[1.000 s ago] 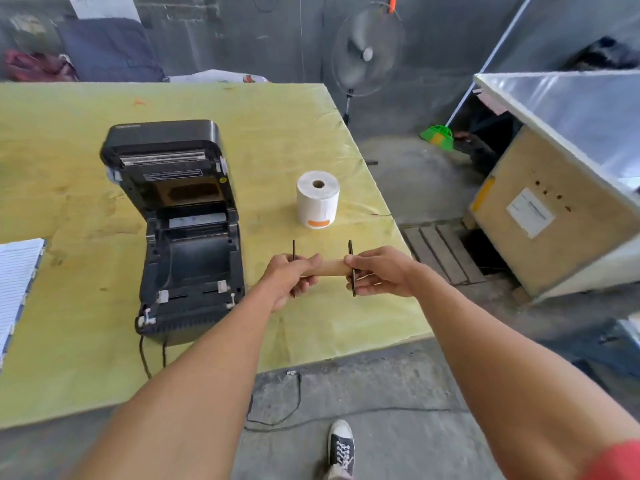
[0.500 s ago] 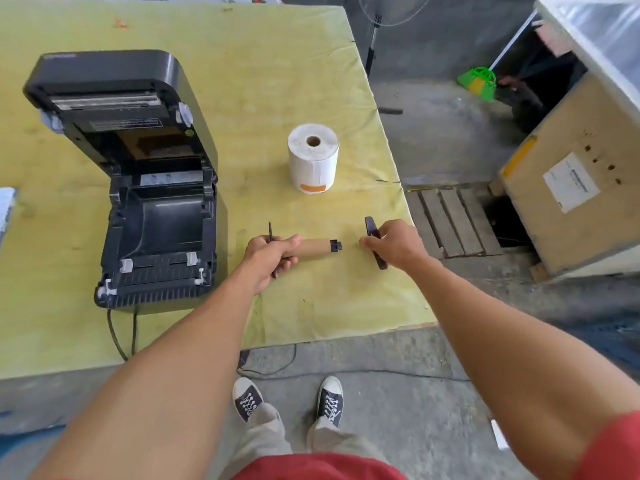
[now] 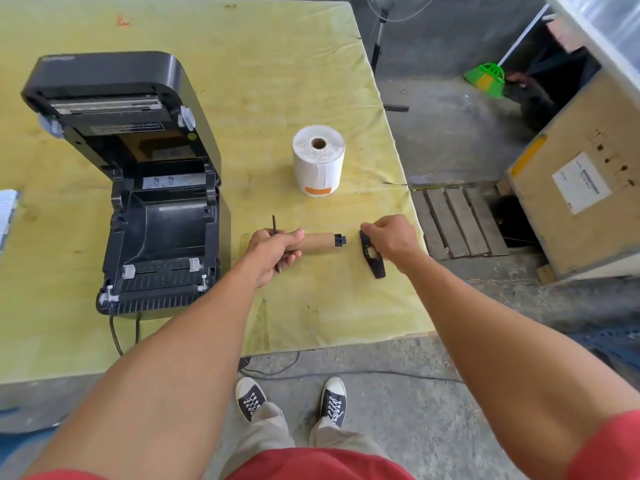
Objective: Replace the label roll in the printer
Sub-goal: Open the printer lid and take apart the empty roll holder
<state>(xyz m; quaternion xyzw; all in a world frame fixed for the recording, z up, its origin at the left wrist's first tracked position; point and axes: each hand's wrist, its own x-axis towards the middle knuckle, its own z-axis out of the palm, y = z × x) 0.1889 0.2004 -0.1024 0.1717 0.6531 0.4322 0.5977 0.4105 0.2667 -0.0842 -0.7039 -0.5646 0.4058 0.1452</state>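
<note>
The black label printer (image 3: 152, 216) stands on the yellow table (image 3: 277, 81) with its lid raised and its roll bay bare. A full white label roll (image 3: 318, 161) stands on end to the printer's right. My left hand (image 3: 270, 252) grips an empty brown cardboard core (image 3: 317, 241) on a black spindle, whose left end plate sticks out between my fingers. The spindle's bare black tip points right. My right hand (image 3: 391, 237) holds the detached black end plate (image 3: 372, 254) just above the table, a little right of that tip.
The table's right edge runs just past my right hand, with a wooden pallet (image 3: 457, 223) and a plywood crate (image 3: 581, 181) on the floor beyond. Printer cables (image 3: 117, 337) hang over the front edge. A fan stand (image 3: 381, 46) and green broom (image 3: 485, 76) stand farther back.
My right hand has pulled the right end plate off the spindle and moved it away to the right and down towards the table. The left hand still holds the core.
</note>
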